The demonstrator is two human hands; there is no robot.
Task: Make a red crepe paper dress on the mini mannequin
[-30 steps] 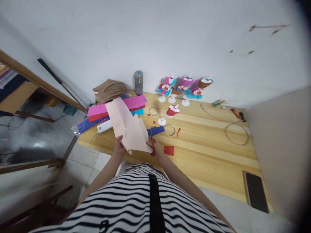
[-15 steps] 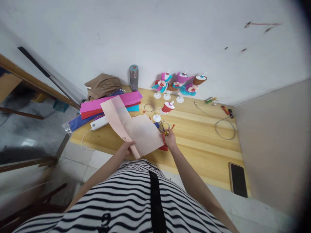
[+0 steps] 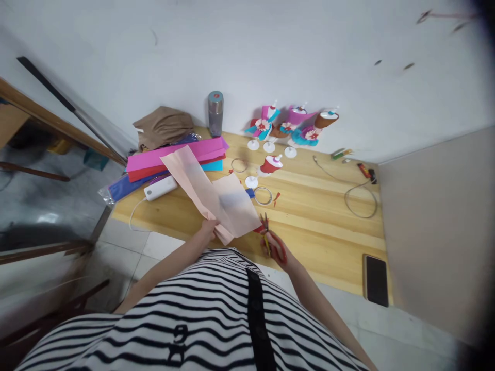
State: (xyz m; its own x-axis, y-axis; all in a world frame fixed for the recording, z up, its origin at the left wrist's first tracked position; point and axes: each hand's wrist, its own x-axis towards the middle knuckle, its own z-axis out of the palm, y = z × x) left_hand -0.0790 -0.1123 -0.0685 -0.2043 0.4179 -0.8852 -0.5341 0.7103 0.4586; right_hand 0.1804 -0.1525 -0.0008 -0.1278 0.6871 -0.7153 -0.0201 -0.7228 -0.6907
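A person in a striped top stands at a wooden bench (image 3: 332,242), a large sheet of pale pink paper (image 3: 235,206) spread at the center of the frame. The left hand (image 3: 209,230), low and just left of center, grips the sheet's near edge, where the paper is creased and folded. A long strip of the sheet reaches up and left across a stack of magenta paper (image 3: 176,154), red paper (image 3: 143,172) and other colored sheets. To its right, the right hand (image 3: 276,250) is closed around the red-handled scissors (image 3: 265,222), blades pointing up the frame and parted slightly at the tips, near the sheet's right corner but apart from the hand on the paper. A red piece (image 3: 261,228) shows beside that corner, and the end of a blue strip (image 3: 250,193) pokes out from the sheet's right side, next to a pale ring (image 3: 263,204).

Above center stands a small white stand wrapped in a red band (image 3: 271,164). Behind it, three decorated stands (image 3: 294,119) in pink, blue and brown line up near the wall, with flower shapes on their fronts. A gray bottle (image 3: 215,114) stands at upper center, a brown cloth bundle (image 3: 164,126) to its left, a white power strip (image 3: 160,188) below. A phone (image 3: 375,281) lies at lower right.
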